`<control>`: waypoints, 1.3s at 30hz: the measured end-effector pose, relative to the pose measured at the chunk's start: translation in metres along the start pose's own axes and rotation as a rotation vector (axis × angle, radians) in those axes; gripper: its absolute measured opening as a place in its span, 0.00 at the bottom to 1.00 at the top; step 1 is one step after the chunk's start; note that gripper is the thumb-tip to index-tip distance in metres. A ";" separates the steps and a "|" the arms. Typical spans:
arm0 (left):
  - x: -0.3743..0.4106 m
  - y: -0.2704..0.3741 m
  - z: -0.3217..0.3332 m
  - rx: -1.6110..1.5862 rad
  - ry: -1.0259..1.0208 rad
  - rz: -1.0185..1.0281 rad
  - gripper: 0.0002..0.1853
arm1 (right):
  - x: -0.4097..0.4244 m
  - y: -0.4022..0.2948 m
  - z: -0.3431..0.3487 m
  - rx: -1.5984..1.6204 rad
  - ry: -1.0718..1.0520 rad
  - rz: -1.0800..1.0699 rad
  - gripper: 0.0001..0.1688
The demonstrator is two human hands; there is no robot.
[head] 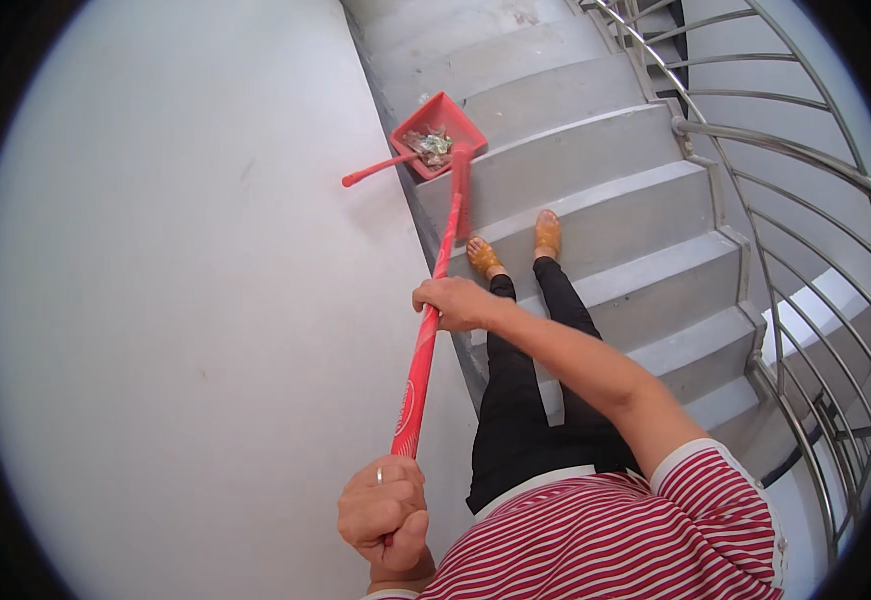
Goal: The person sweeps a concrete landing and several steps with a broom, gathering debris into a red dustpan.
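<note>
My left hand (386,510), with a ring on one finger, grips the top end of a red broom handle (424,345). Further down the same handle, my right hand (461,302) is closed around it. The red broom head (462,184) is blurred and overlaps the near side of a red plastic dustpan (464,127) in the view; whether they touch, I cannot tell. Crumpled wrappers and other litter (433,142) lie inside the dustpan. Its thin red handle (375,171) sticks out to the left, towards the wall.
Grey stone stairs (570,161) curve past my feet in yellow-brown sandals (548,231). A white wall (180,300) with a dark skirting borders them on the left. Along the right runs a metal railing (788,142). Small debris (424,97) lies just beyond the dustpan.
</note>
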State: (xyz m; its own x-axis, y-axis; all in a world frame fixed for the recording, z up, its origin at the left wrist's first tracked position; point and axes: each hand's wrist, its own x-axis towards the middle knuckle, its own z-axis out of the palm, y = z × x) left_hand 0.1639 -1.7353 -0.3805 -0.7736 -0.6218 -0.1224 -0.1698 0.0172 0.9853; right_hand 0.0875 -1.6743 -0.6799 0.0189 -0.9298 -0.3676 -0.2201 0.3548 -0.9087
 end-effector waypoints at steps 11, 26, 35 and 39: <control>0.013 -0.029 -0.021 0.019 -0.238 -0.200 0.16 | 0.019 0.027 0.032 -0.209 -0.020 -0.026 0.12; -0.016 -0.024 -0.018 -0.118 -0.252 -0.001 0.19 | 0.013 -0.002 0.028 -0.004 0.596 0.101 0.12; 0.021 -0.044 -0.025 -0.051 -0.208 -0.041 0.18 | 0.027 0.025 0.047 0.014 0.551 0.110 0.12; 0.012 -0.035 -0.012 -0.133 -0.196 -0.001 0.18 | 0.029 0.013 0.040 0.095 0.721 0.094 0.11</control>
State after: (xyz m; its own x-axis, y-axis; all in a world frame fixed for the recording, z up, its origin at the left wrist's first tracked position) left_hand 0.1682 -1.7530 -0.4149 -0.8794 -0.4576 -0.1317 -0.0988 -0.0951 0.9905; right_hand 0.1244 -1.6923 -0.7100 -0.6497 -0.7168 -0.2531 -0.1031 0.4129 -0.9049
